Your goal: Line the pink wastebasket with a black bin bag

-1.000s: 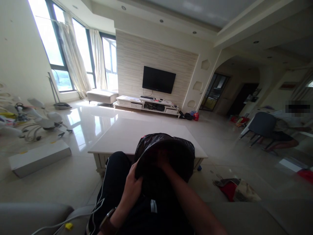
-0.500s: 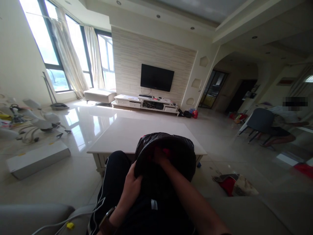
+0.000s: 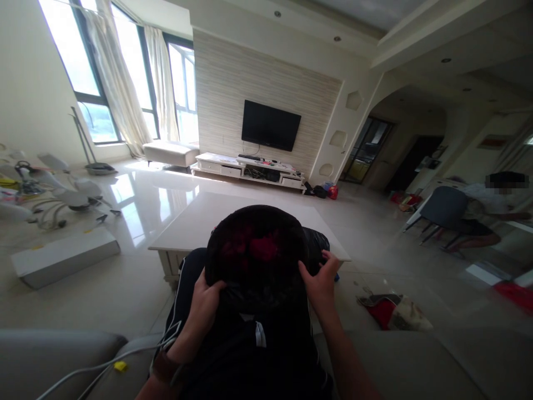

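A black plastic bag (image 3: 266, 294) with a wide round mouth is in my lap, its opening tilted toward me. Dark red or pink patches show deep inside; I cannot make out what they are. The outside is shiny and crinkled on the right. My left hand (image 3: 206, 300) grips the left rim, thumb on the inner edge and fingers hidden behind. On the right side, my right hand (image 3: 321, 283) holds the rim, its thumb on the edge and its bent fingers against the outer plastic.
A white low table (image 3: 179, 222) stands just beyond my knees. A long white box (image 3: 66, 258) lies on the floor at left, near a jumble of white equipment (image 3: 79, 194). On the right are a cloth bag (image 3: 395, 311) and a person (image 3: 478, 205) seated on a grey chair (image 3: 443, 205).
My right hand has come out of the bag and now holds its right rim. The bag's mouth has turned up toward me and shifted left, with my left hand still on the rim.
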The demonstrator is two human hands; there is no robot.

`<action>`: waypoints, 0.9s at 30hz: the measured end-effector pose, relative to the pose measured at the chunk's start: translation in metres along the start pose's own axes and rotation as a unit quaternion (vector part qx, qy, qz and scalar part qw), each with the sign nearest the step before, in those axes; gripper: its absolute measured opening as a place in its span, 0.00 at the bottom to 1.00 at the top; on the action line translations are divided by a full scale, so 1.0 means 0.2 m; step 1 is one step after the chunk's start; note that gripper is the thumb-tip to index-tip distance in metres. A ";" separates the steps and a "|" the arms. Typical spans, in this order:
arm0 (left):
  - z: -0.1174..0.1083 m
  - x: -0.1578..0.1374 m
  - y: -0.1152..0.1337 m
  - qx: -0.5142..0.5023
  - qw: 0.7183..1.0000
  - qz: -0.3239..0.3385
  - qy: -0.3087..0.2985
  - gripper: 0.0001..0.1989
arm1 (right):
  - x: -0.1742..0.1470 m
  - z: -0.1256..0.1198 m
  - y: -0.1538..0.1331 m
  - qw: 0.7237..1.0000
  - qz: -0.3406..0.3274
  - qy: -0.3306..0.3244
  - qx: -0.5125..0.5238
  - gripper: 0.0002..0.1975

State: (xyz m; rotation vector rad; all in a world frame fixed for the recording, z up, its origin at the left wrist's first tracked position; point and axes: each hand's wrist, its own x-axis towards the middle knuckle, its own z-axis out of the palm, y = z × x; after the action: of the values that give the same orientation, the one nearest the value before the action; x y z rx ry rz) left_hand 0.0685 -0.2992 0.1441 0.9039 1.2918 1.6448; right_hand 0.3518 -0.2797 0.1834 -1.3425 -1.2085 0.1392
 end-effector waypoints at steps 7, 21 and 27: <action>0.03 -0.04 0.11 0.034 0.999 0.024 -0.026 0.27 | -0.11 0.07 0.28 0.931 0.256 -0.143 0.216 0.22; -0.13 0.05 0.15 0.062 0.983 -0.058 -0.161 0.43 | -0.05 -0.04 0.29 0.937 0.242 -0.082 0.237 0.24; -0.12 0.05 0.12 0.227 0.940 0.190 -0.171 0.29 | -0.07 -0.06 0.28 0.917 0.270 -0.101 0.274 0.25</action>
State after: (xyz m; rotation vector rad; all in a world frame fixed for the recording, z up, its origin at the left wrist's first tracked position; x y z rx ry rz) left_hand 0.0380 -0.3015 0.1624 1.7299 1.3240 1.3912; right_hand 0.3843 -0.2785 0.1342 -1.1369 -0.8381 0.9628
